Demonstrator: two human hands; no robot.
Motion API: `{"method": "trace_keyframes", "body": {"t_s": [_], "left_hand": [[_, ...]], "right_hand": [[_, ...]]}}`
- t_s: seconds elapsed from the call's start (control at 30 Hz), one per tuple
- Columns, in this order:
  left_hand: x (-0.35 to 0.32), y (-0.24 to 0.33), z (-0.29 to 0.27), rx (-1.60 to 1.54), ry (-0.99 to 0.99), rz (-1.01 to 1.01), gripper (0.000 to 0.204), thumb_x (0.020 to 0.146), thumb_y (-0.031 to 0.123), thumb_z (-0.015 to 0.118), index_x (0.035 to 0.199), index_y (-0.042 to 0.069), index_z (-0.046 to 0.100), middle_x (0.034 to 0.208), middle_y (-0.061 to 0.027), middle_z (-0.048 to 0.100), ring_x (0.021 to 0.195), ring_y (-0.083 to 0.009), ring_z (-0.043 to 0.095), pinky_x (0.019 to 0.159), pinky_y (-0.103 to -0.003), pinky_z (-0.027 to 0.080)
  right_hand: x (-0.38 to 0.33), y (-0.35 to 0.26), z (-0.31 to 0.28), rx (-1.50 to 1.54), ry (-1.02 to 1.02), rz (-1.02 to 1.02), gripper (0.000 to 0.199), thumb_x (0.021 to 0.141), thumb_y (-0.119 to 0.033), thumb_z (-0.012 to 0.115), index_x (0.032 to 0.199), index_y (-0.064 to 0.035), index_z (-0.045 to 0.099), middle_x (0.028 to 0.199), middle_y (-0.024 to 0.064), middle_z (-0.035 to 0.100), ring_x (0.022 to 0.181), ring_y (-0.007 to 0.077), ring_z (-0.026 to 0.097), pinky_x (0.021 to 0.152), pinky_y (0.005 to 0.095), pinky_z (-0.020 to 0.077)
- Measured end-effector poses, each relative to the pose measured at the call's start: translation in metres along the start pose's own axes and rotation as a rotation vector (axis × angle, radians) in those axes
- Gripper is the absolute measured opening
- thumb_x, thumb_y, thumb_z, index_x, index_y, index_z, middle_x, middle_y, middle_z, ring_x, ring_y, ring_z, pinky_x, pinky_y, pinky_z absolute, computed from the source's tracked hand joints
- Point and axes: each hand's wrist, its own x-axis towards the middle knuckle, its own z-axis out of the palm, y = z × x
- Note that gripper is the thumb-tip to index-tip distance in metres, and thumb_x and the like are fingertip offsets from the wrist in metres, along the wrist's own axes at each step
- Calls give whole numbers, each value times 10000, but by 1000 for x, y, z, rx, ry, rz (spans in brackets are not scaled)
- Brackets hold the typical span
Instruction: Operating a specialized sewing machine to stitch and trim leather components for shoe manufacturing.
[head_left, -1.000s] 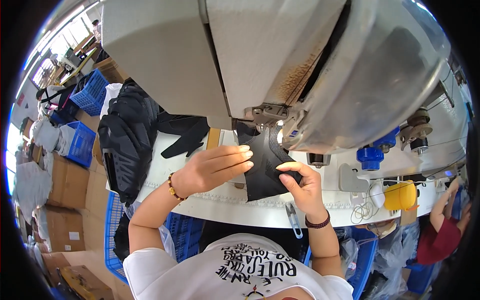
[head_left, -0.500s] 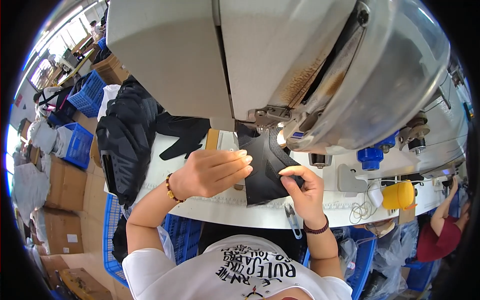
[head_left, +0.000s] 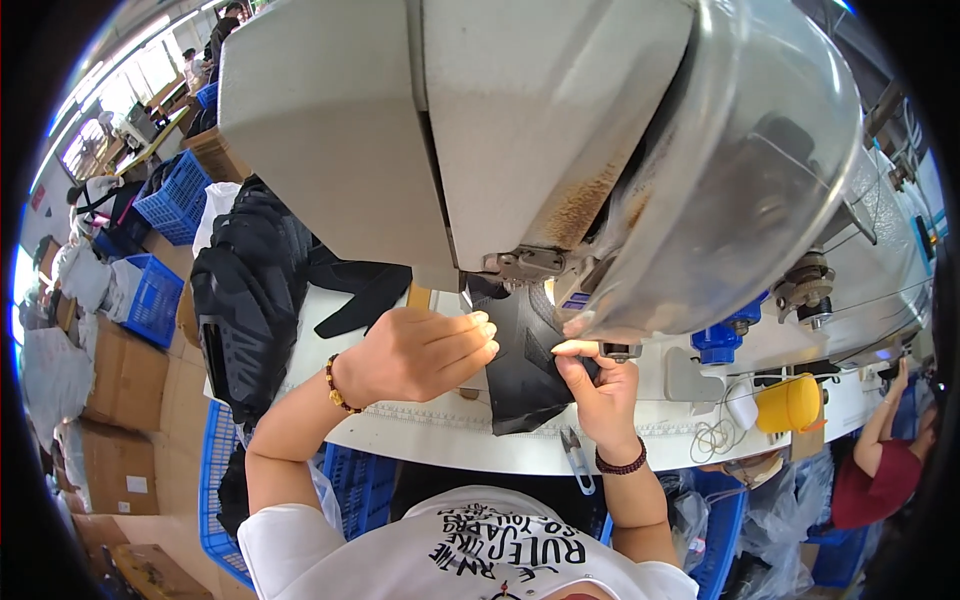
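Note:
A black shoe upper [head_left: 530, 375], with a mesh-like strip along its edge, lies under the needle area of a large pale sewing machine [head_left: 525, 263]. My left hand [head_left: 415, 355] is closed at the piece's left edge; its fingers are pressed together and the thumb is hidden beneath them. On the opposite edge, the thumb and forefinger of my right hand [head_left: 600, 395] pinch the piece just below the machine head. Blue-handled thread snips [head_left: 577, 462] lie at the table's front edge, beside my right wrist. The needle itself is too small to make out.
Black uppers [head_left: 255, 290] are heaped at the table's left, with a flat black cut piece [head_left: 365, 300] beside them. A yellow container [head_left: 787, 402] and a blue knob-like part [head_left: 718, 340] are on the right. Blue crates [head_left: 225, 490] stand below the table; a co-worker's red sleeve [head_left: 880, 485] shows far right.
The view has shifted, so the machine sits lower in the picture. Both hands appear slightly nearer the machine head, my right fingertips now close under it. Both stay at the upper's edges.

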Motion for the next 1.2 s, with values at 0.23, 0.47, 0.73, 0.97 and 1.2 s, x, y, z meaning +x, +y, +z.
{"method": "trace_keyframes", "body": {"t_s": [0.23,0.47,0.73,0.97,1.2], "left_hand": [[4,-4,-1,-7,-5,-9,154,681,83,616,828,39,608,859,-65,609,804,-153,622,526,-213,490],[-13,-10,20,-266,-90,-196,208,667,75,612,870,34,592,880,-61,585,785,-148,614,523,-222,478],[1,-19,6,-62,-108,-40,190,663,70,600,850,40,587,893,-44,569,808,-155,589,617,-250,502],[-6,-22,16,-194,-192,-185,215,656,80,583,868,52,581,877,-38,564,863,-159,565,719,-289,488],[5,-24,7,-97,-169,-171,211,668,88,570,876,53,584,843,-23,557,825,-171,550,707,-321,470]], "right_hand": [[6,4,2,-25,57,-95,125,852,-33,548,971,-3,572,919,19,579,820,60,510,750,202,407],[10,14,0,71,162,-41,257,781,11,619,1025,9,541,941,65,600,877,137,567,814,266,434],[14,19,-7,-315,230,-57,196,776,0,607,970,26,592,934,69,610,869,143,570,790,272,436],[18,33,-18,-668,159,-177,155,763,-1,598,910,32,634,913,71,625,846,148,580,756,279,452],[25,43,-27,-600,184,-189,105,743,-20,565,846,-26,583,813,63,592,751,162,555,721,289,443]]}}
